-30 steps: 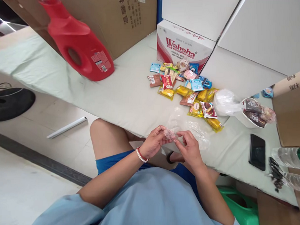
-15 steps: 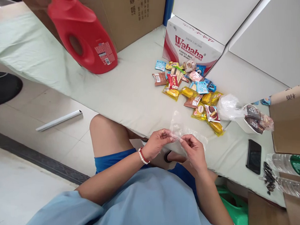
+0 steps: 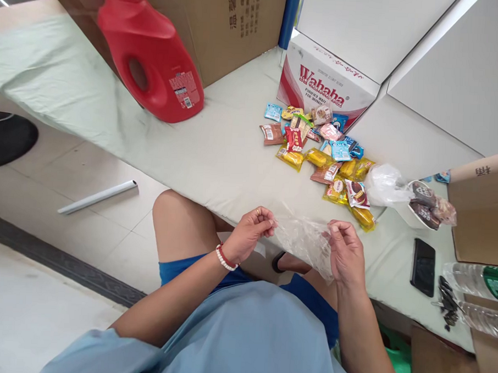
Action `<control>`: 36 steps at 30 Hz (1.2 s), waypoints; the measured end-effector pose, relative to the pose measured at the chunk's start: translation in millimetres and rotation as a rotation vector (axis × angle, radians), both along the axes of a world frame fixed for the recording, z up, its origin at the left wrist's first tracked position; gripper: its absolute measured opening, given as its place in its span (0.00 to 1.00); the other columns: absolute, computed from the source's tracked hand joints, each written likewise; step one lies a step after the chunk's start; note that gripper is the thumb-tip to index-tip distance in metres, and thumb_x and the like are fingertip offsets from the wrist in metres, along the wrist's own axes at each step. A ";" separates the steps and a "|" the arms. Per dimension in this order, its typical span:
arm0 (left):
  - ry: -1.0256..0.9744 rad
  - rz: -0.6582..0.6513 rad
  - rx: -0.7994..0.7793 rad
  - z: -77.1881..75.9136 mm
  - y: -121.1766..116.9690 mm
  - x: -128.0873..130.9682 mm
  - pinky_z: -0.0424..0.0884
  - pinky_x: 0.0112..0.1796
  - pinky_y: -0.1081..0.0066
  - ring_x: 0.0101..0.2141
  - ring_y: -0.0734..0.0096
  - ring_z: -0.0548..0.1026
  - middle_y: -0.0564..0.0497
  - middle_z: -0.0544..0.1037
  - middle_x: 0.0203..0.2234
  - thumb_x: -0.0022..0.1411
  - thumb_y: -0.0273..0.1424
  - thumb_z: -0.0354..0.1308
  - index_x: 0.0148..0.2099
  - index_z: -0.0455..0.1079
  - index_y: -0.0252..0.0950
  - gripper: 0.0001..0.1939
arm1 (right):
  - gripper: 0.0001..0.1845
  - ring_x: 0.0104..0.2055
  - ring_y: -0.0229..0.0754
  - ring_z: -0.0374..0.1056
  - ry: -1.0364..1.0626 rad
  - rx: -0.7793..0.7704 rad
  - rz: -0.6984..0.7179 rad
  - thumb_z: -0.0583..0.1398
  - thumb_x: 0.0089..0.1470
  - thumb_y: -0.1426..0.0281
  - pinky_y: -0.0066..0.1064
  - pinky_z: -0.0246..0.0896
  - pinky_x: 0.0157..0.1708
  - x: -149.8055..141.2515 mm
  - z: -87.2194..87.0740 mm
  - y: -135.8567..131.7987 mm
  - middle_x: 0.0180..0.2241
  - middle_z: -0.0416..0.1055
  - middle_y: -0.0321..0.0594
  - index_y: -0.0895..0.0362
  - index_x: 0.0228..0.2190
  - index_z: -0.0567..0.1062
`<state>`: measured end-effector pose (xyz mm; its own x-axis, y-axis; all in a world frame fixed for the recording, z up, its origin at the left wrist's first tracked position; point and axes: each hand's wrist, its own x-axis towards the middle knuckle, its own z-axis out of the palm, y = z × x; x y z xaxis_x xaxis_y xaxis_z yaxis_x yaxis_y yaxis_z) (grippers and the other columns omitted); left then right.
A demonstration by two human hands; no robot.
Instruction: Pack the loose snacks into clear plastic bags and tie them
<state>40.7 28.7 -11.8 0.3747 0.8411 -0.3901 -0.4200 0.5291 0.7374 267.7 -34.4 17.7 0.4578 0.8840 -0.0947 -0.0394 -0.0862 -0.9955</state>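
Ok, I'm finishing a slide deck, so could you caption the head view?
Left hand and right hand hold a clear plastic bag between them, near scattered wrapped snacks.

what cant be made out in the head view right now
All in the head view:
Red bottle: top cut off by the upper edge.
Wahaha box: lower front partly hidden by snack packets.
White bowl: inside hidden by dark packets.
Green item: partly hidden by the right forearm.
Clear plastic between left hand and right hand: too see-through to tell any opening.
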 end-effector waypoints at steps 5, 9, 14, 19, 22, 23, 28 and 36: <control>0.113 -0.061 0.026 -1.0 27.6 -38.9 0.66 0.28 0.77 0.24 0.79 0.72 0.54 0.76 0.26 0.49 0.34 0.75 0.36 0.73 0.35 0.16 | 0.19 0.27 0.37 0.68 -0.259 -0.058 -0.050 0.64 0.60 0.52 0.27 0.65 0.23 16.0 6.1 12.0 0.30 0.71 0.33 0.53 0.37 0.69; 0.291 0.019 0.063 -1.7 67.3 -74.5 0.69 0.31 0.74 0.27 0.76 0.73 0.53 0.75 0.26 0.47 0.31 0.74 0.34 0.71 0.35 0.16 | 0.20 0.17 0.33 0.60 -0.207 -0.081 -0.012 0.65 0.56 0.52 0.24 0.52 0.13 19.0 1.5 37.9 0.23 0.67 0.28 0.52 0.35 0.66; 0.746 0.485 0.413 31.4 84.8 -73.7 0.72 0.48 0.62 0.47 0.61 0.74 0.47 0.75 0.45 0.48 0.27 0.68 0.41 0.70 0.39 0.16 | 0.21 0.16 0.31 0.56 -0.061 -0.068 -0.004 0.66 0.52 0.52 0.24 0.48 0.12 -7.8 -15.2 67.5 0.22 0.65 0.26 0.51 0.33 0.63; 0.515 -0.033 0.935 63.7 49.8 -27.9 0.67 0.54 0.58 0.47 0.54 0.75 0.44 0.79 0.41 0.58 0.33 0.66 0.43 0.79 0.41 0.09 | 0.18 0.17 0.32 0.57 -0.055 -0.057 0.012 0.63 0.55 0.54 0.26 0.49 0.13 -37.2 -27.9 79.5 0.23 0.65 0.26 0.51 0.33 0.63; 0.439 -0.323 1.120 49.2 29.9 -10.5 0.64 0.52 0.58 0.45 0.53 0.76 0.41 0.80 0.44 0.57 0.40 0.71 0.48 0.80 0.43 0.17 | 0.16 0.18 0.33 0.58 -0.061 -0.034 -0.017 0.63 0.55 0.56 0.26 0.49 0.15 -37.9 -29.0 84.6 0.24 0.65 0.27 0.51 0.34 0.63; 0.460 -0.367 1.172 40.0 24.9 -8.6 0.62 0.53 0.58 0.46 0.51 0.75 0.40 0.79 0.48 0.55 0.42 0.72 0.51 0.79 0.43 0.22 | 0.16 0.18 0.33 0.58 -0.061 -0.029 -0.029 0.63 0.55 0.56 0.26 0.49 0.15 -35.2 -28.7 86.3 0.24 0.65 0.27 0.51 0.34 0.63; 0.573 -0.471 1.273 -6.3 15.5 -23.2 0.60 0.51 0.58 0.49 0.53 0.74 0.40 0.77 0.56 0.64 0.31 0.63 0.51 0.77 0.46 0.13 | 0.20 0.17 0.32 0.56 -0.082 -0.034 -0.101 0.65 0.50 0.53 0.26 0.47 0.15 -8.0 -30.8 91.6 0.22 0.64 0.25 0.51 0.33 0.63; 0.751 -0.728 1.340 -7.8 49.0 -90.1 0.64 0.50 0.63 0.53 0.54 0.75 0.46 0.81 0.50 0.52 0.16 0.58 0.34 0.75 0.40 0.14 | 0.21 0.18 0.33 0.57 -0.148 -0.171 -0.119 0.66 0.47 0.54 0.26 0.47 0.15 36.6 -44.6 82.1 0.22 0.66 0.27 0.52 0.32 0.65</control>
<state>-49.5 77.8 -19.6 0.8801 0.4535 0.1409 0.2340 -0.6723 0.7023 304.3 47.7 -26.9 0.5779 0.7998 -0.1625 0.0860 -0.2576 -0.9624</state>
